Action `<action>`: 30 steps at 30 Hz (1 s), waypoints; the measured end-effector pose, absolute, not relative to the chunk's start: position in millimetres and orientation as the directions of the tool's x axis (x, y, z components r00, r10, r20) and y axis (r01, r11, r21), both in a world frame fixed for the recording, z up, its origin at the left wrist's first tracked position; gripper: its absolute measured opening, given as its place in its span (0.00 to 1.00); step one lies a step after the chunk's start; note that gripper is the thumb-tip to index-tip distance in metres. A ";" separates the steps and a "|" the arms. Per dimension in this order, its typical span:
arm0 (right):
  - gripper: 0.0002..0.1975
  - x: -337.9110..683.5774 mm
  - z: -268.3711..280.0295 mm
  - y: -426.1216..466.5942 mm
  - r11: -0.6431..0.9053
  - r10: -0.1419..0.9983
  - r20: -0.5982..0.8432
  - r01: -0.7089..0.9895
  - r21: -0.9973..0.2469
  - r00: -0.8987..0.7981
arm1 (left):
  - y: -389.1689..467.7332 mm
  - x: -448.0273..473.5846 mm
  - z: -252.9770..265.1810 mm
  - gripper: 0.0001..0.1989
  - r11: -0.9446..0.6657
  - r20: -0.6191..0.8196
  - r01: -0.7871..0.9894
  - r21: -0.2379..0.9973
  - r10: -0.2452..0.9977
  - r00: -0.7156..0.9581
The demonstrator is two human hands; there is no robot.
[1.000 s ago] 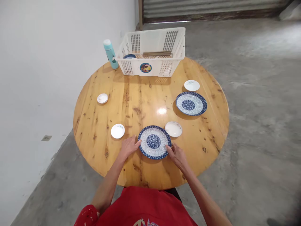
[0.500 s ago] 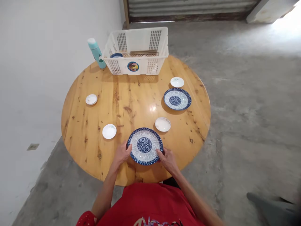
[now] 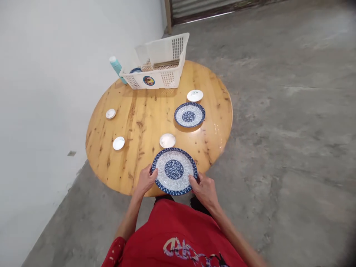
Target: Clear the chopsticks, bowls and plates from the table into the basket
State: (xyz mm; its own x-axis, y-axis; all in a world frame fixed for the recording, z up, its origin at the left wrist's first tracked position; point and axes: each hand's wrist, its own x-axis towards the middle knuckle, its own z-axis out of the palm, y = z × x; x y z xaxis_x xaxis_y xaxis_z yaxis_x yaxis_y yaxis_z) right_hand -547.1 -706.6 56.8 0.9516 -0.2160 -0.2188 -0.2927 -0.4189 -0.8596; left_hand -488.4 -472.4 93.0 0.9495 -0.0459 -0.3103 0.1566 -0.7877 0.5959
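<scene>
Plate [image 3: 174,170], between left grip [image 3: 145,180] and right grip [image 3: 205,189]

The blue-and-white plate [image 3: 174,170] I hold looks like glazed ceramic, smooth and glossy, as does the farther patterned plate [image 3: 189,115] to the right. The small white dishes [image 3: 118,143] share that smooth glaze. My table [image 3: 122,118] is knotty wood, varnished enough to catch glare at the right. The far crate [image 3: 158,81] is white plastic with latticed panels. My red shirt [image 3: 169,222] is matt cloth; the floor [image 3: 278,148], dull, scuffed concrete; the far shutter [image 3: 200,7], ribbed metal.
</scene>
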 end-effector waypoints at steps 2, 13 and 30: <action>0.21 -561.5 59.8 -746.2 -0.431 -0.210 -0.228 -0.299 -0.851 0.951 | -511.2 -502.5 92.3 0.11 -0.757 -0.324 0.164 0.632 -0.067 0.944; 0.21 -593.8 64.4 -871.8 -0.383 -0.330 -0.400 -0.509 -0.771 0.855 | -639.5 -507.8 80.3 0.09 -0.811 -0.340 0.064 0.582 -0.171 0.925; 0.22 -407.7 70.2 -950.4 -0.485 -0.160 -0.357 -0.388 -0.784 0.920 | -703.4 -388.3 73.9 0.10 -0.729 -0.259 0.223 0.648 0.065 0.964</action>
State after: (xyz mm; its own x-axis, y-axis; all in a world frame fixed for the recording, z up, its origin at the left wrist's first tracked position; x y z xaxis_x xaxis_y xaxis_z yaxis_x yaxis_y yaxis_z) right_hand -407.7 -950.4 70.2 0.9202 -0.1595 -0.3574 -0.3884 -0.4845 -0.7838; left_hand -388.3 -703.4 73.9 0.9638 0.0650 -0.2586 0.2229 -0.7286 0.6476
